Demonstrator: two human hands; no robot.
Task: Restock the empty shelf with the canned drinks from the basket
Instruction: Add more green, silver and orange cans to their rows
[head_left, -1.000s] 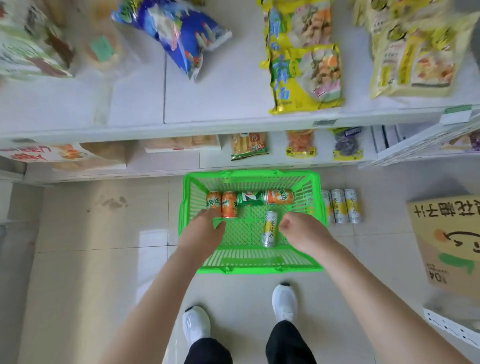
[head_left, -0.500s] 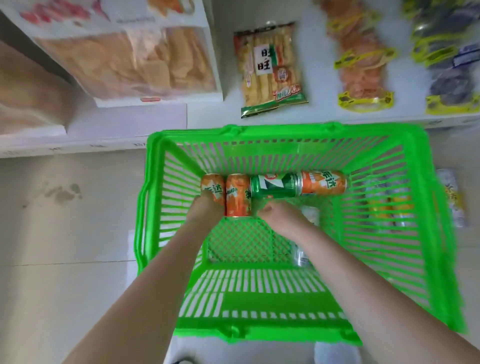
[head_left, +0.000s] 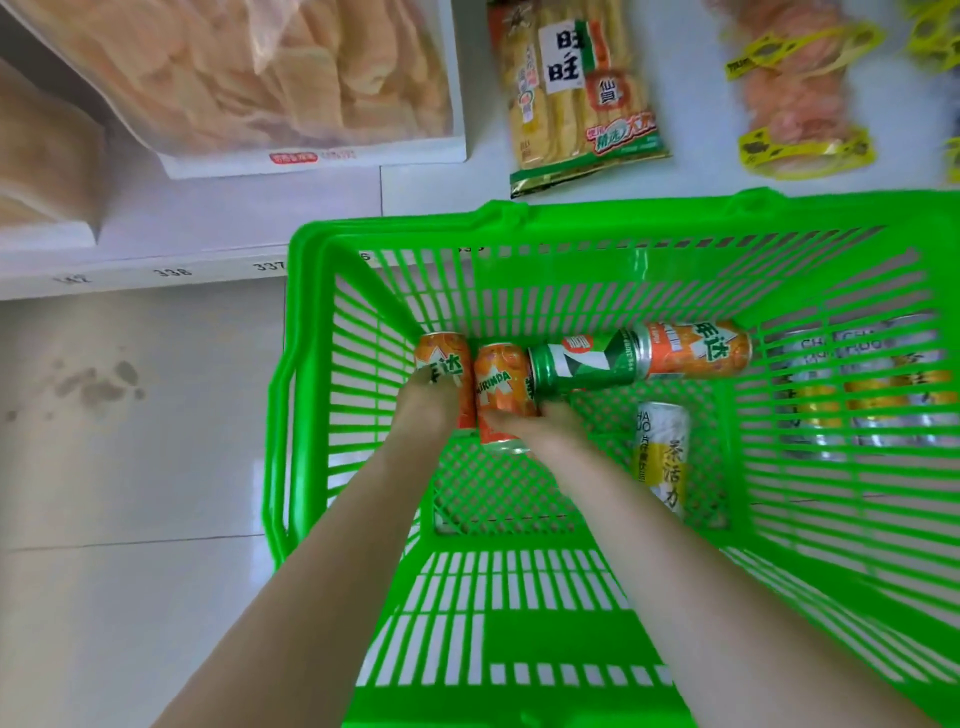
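A green plastic basket (head_left: 291, 415) stands on the tiled floor in front of a low white shelf (head_left: 249, 218). Two orange cans lie side by side at its far left. My left hand (head_left: 423, 415) grips the leftmost orange can (head_left: 444, 364). My right hand (head_left: 543, 428) grips the second orange can (head_left: 501, 387) beside it. A green can (head_left: 584, 364) and a third orange can (head_left: 696, 348) lie end to end along the far wall. A white and yellow can (head_left: 662, 457) lies alone on the basket floor, right of my right forearm.
Several white and yellow cans (head_left: 872, 389) show through the basket's right wall, outside on the floor. On the shelf lie a large pack of pale wafers (head_left: 270, 73), a rice cracker bag (head_left: 576, 93) and pink snack packs with yellow bands (head_left: 795, 104).
The view has dropped closer to the basket. Both hands moved from the near rim down to the two orange cans and now hold them.
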